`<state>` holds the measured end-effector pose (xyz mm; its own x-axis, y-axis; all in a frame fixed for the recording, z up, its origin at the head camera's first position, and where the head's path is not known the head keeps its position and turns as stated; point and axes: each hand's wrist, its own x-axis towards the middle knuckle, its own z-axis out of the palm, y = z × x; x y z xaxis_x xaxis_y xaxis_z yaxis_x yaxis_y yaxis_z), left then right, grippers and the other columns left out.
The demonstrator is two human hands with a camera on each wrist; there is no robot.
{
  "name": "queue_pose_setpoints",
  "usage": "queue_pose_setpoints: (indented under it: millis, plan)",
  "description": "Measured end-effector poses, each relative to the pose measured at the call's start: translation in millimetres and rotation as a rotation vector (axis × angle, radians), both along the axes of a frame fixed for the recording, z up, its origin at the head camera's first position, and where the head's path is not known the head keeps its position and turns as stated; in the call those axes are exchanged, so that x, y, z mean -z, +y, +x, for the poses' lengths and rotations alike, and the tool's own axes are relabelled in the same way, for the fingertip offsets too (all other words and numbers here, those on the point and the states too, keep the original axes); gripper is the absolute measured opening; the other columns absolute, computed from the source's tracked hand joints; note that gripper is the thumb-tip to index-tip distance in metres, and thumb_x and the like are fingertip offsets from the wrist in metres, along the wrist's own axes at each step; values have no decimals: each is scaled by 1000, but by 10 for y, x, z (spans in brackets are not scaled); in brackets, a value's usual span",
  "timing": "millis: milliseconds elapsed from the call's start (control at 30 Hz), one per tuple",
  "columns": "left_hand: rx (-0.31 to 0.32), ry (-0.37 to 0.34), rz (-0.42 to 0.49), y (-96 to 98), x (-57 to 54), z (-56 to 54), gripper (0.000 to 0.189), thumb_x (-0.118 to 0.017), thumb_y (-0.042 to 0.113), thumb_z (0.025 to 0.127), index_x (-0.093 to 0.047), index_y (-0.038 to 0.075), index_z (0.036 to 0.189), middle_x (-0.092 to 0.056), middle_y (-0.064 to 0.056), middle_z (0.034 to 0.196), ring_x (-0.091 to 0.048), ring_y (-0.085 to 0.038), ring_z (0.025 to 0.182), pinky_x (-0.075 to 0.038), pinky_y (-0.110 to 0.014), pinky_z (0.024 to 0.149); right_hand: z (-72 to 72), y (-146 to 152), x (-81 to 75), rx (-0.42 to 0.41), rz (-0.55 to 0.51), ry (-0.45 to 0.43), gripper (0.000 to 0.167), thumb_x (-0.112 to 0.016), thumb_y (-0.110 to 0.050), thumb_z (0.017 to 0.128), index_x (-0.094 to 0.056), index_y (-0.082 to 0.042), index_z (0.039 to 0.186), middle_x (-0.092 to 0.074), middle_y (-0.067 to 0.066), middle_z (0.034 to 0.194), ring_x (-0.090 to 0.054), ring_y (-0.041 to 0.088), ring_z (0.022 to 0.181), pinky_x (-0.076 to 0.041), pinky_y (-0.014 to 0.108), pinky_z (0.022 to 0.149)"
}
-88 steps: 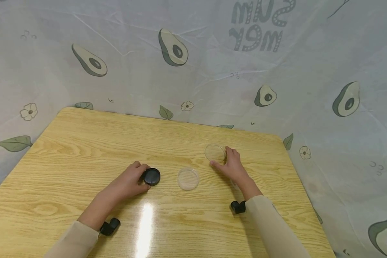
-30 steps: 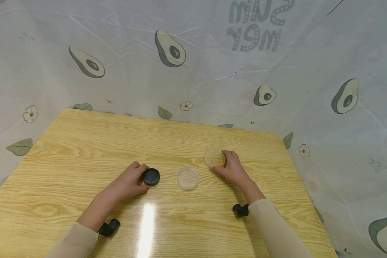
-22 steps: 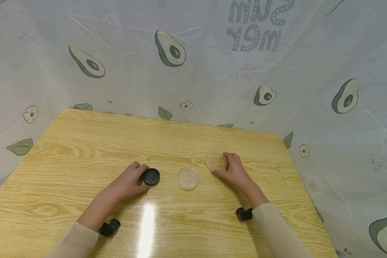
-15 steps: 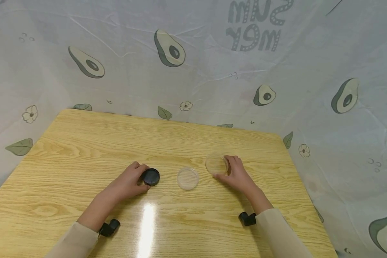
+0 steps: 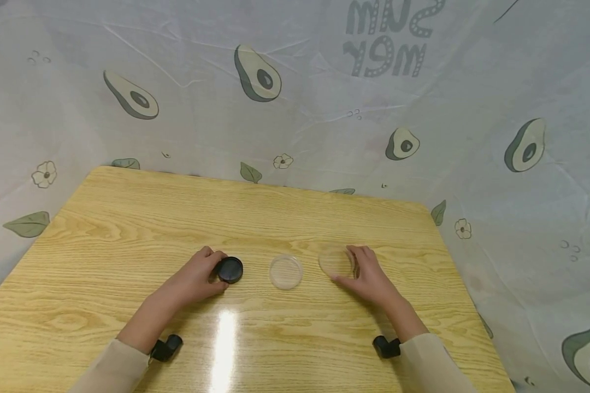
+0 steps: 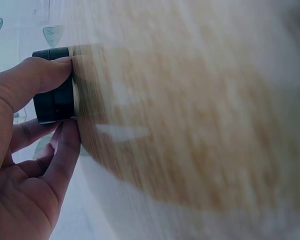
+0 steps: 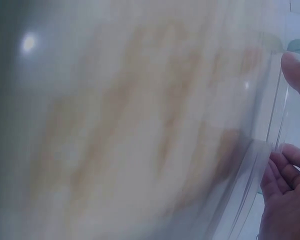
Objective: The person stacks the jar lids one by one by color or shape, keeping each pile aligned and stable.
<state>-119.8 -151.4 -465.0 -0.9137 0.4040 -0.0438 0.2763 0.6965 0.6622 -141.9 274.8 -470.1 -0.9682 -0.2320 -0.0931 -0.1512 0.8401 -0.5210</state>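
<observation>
Two bare hands at a wood-grain table (image 5: 177,213). Left of centre, the left hand (image 5: 200,277) pinches a black container (image 5: 231,270) between thumb and fingers. Right of centre, the right hand (image 5: 369,277) grasps a clear dish (image 5: 333,263) by its right edge, thumb toward the bottom of the frame. At mid-frame a second dish (image 5: 285,272) lies ungrasped between the two held things, apart from both. The step in hand is judged to be positioning the clear dish while the container is steadied; the next move would call for a light, level hold on the thin rim. Hard to make out: whether the clear dish touches the table (its outline nearly vanishes against the grain), and whether the overlapping edges in the right wrist view belong to one dish or two. The left hand covers the container's left side; both sleeves (image 5: 115,365) are cut off below.
</observation>
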Motion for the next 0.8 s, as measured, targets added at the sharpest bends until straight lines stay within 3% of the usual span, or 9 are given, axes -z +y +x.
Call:
queue_pose_setpoints:
  millis: [233, 433, 800]
  plan:
    - [0, 4, -7, -3, 6, 1, 47, -83, 14, 87, -64, 2, 129, -55, -10, 102, -46, -18, 85, -43, -37, 77, 80, 54, 12, -5, 15, 29, 94, -81, -50, 88, -39, -2, 157, -45, 25, 149, -47, 43, 137, -46, 64, 108]
    - [0, 0, -5, -6, 25, 0, 48, -84, 14, 87, -64, 1, 130, -55, -11, 103, -47, -19, 85, -44, -37, 77, 129, 70, 7, -27, 22, 44, 92, -82, -48, 88, -41, 0, 155, -48, 24, 145, -50, 38, 129, -48, 60, 103]
    - [1, 1, -3, -12, 46, -7, 48, -82, 13, 88, -64, 1, 129, -55, -11, 103, -47, -19, 85, -44, -37, 77, 183, 107, 13, -45, 32, 63, 89, -84, -46, 87, -44, 0, 153, -51, 22, 143, -50, 40, 133, -47, 62, 106]
